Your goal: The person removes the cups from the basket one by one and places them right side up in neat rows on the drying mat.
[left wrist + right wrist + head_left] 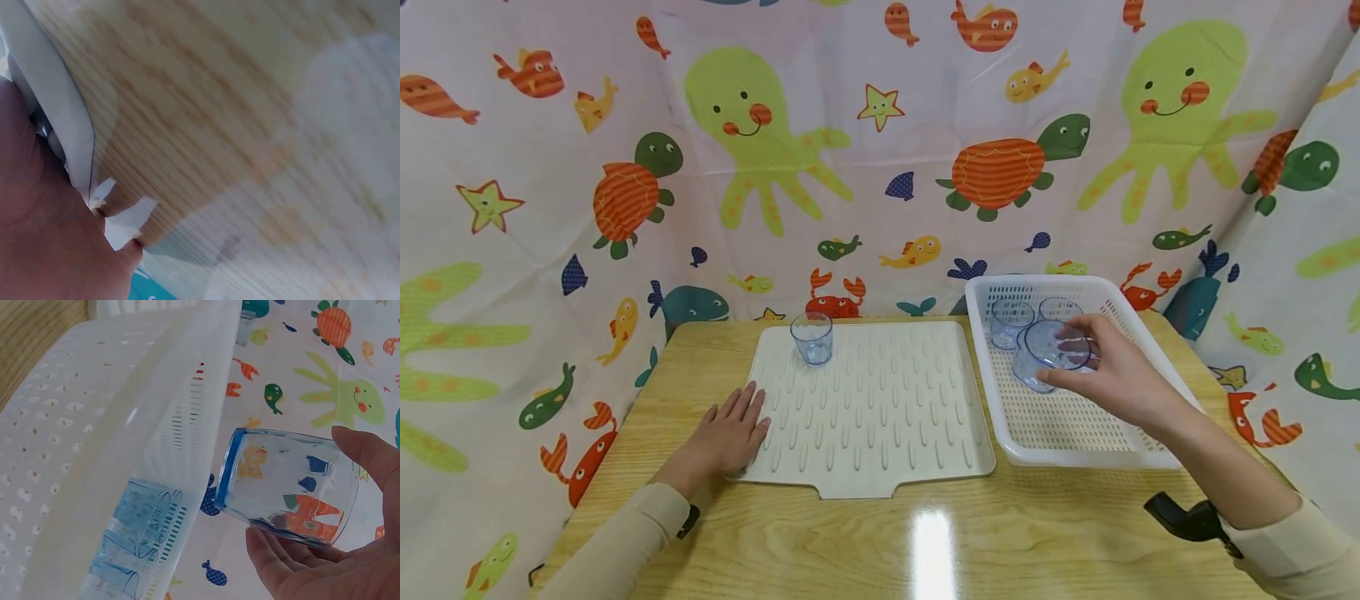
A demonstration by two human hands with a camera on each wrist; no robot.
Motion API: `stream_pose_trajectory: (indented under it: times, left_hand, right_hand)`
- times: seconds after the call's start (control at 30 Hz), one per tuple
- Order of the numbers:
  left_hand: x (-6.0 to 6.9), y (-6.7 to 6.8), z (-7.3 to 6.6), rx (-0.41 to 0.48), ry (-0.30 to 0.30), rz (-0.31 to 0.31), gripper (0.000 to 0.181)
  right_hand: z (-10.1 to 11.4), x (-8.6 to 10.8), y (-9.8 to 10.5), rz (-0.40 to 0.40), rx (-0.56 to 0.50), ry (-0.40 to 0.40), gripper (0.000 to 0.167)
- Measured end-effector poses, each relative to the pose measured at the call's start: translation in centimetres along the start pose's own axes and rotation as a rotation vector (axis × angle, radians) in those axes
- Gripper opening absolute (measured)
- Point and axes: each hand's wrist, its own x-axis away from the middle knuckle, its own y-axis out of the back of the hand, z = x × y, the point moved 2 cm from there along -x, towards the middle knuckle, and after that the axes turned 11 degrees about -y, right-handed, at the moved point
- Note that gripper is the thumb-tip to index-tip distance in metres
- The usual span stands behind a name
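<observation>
The wooden table (835, 546) bears the white basket (1097, 459) and, just beside it, the pale ridged mat (868, 400). My left hand (726, 437) rests flattened at the mat's left edge; its wrist view is dim, so how firmly it presses I cannot tell. My right hand (1108, 375), thumb opposite fingers, spans and holds a clear glass (287, 487) above the basket.

We find no legible txt, labels, brands, nos. or signs in any of the 3 views. We check the printed curtain (910, 108), tray (865, 462), basket (1075, 457), held glass (281, 487) and table (775, 533); none bears lettering we can read. L. wrist view is hazy, so we can't verify fine marks there.
</observation>
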Motion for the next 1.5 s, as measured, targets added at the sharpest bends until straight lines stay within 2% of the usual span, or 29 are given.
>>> stream_pose_trajectory:
  times: [0.3,0.53,0.93,1.23,1.5]
  left_hand:
    - [0.2,0.1,-0.2,-0.013,0.008,0.009,0.068]
    - [0.2,0.2,-0.3,-0.021,0.006,0.006,0.068]
    - [0.1,0.0,-0.2,-0.018,0.010,0.009,0.068]
    - [0.0,0.2,-0.1,-0.017,0.011,0.012,0.068]
    - [0.0,0.3,-0.3,-0.009,0.012,0.012,0.067]
  right_hand:
    - [1.3,-0.2,-0.2,0.019,-0.012,0.022,0.091]
    - [2.4,-0.2,-0.4,0.024,-0.010,0.075,0.083]
    - [4.1,-0.7,-0.7,0.026,-0.002,0.108,0.078]
    - [5.6,-1.7,-0.8,0.025,0.022,0.125,0.082]
    - [6.6,-2.6,-1.4,0.036,0.041,0.107,0.088]
